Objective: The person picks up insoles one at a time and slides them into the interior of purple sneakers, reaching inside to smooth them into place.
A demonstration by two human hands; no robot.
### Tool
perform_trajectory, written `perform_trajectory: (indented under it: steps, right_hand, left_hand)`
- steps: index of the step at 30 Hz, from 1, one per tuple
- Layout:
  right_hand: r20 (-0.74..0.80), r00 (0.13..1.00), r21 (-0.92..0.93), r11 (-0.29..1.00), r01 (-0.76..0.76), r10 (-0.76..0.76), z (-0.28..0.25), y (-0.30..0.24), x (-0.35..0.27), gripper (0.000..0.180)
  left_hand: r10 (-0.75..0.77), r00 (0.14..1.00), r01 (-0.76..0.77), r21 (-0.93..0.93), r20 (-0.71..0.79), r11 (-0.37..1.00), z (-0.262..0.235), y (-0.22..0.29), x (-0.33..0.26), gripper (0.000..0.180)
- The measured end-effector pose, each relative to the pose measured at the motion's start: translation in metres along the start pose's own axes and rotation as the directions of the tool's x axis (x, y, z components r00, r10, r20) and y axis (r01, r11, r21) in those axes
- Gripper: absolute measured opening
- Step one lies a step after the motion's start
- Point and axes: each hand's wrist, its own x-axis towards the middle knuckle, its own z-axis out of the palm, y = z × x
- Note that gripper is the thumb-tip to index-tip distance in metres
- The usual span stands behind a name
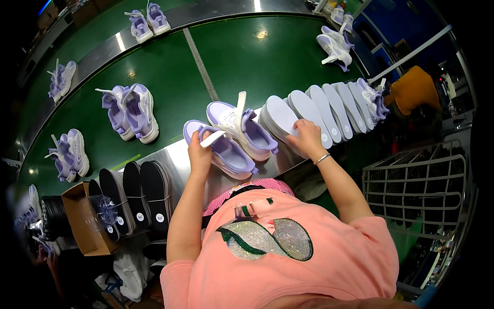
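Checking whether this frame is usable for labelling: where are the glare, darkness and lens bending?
Head view: lamp glare sits on the glossy green conveyor belt near the top; the curved steel rail bows from fisheye distortion; corners fall to black; the left hand on the lilac sneaker and the right hand look sharp.

We cannot see the fingertips of the right hand (pixel 307 138), because they go behind the first white sole (pixel 280 121) of the leaning row, and each sole in this row covers most of the next one. The palm of the left hand (pixel 199 154) is hidden against the purple shoe (pixel 221 150), so we cannot tell how it grips. At the lower left edge the things beside the cardboard box (pixel 82 226) are blurred and dark, and the pair of shoes (pixel 342 14) at the top is too small to tell details.
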Motion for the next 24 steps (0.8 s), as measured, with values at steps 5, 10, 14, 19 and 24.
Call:
perform_trajectory:
  steps: [5,10,14,19,24]
  right_hand:
    - [-0.317,0.93,-0.101,0.982,0.162,-0.186,-0.011,0.0,-0.015,0.032]
    - [-0.393,0.792,-0.254,0.883,0.395,-0.467,-0.059,-0.033,-0.034,0.026]
    - [-0.371,0.758,-0.128,0.838,0.531,-0.536,-0.08,-0.062,-0.043,0.016]
    - [0.167,0.555,-0.239,0.512,0.825,-0.815,-0.073,-0.101,-0.045,0.006]
    - [0.304,0.631,-0.261,0.575,0.776,-0.714,-0.009,-0.147,-0.018,0.011]
  left_hand:
    - [0.016,1.0,-0.014,0.097,-0.012,0.995,0.002,-0.004,-0.007,0.022]
    - [0.0,1.0,0.0,-0.005,-0.009,1.0,0.001,-0.01,-0.012,0.026]
    - [0.184,0.983,-0.185,-0.064,-0.019,0.981,0.01,-0.021,-0.008,0.031]
    - [0.088,0.995,-0.086,-0.054,0.043,0.995,0.008,0.001,-0.017,0.036]
    - [0.065,0.997,-0.064,-0.028,0.042,0.998,0.007,0.008,-0.021,0.039]
